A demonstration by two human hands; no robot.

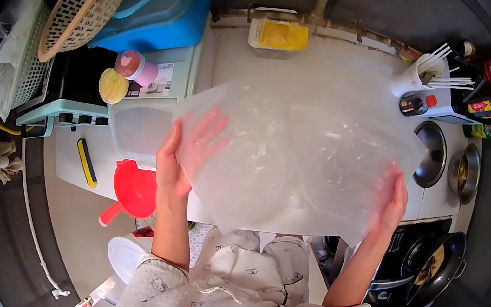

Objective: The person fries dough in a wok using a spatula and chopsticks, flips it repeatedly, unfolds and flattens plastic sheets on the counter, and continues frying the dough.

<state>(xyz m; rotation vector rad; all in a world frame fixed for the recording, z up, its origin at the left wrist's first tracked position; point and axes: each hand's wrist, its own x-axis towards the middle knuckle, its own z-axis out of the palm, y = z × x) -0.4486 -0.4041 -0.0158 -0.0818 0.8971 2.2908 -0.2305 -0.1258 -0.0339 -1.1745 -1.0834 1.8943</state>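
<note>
A large translucent plastic bag (pixel 284 153) is spread wide in front of me above the white counter, its surface creased and shiny. At its left edge my left hand (pixel 187 150) grips it, with the thumb on the near side and the fingers showing through the film. My right hand (pixel 391 199) holds the opposite edge in much the same way, its fingers partly blurred by the plastic. The lower corners of the bag hang down close to the counter's front edge.
On the left are a red dipper (pixel 135 191), a yellow-black cutter (pixel 87 162), a blue box (pixel 160 5) and a woven basket (pixel 86 3). A yellow-topped container (pixel 283 35) stands at the back. To the right are a chopstick cup (pixel 421 75), metal bowls (pixel 430 154) and a frying pan (pixel 442 271).
</note>
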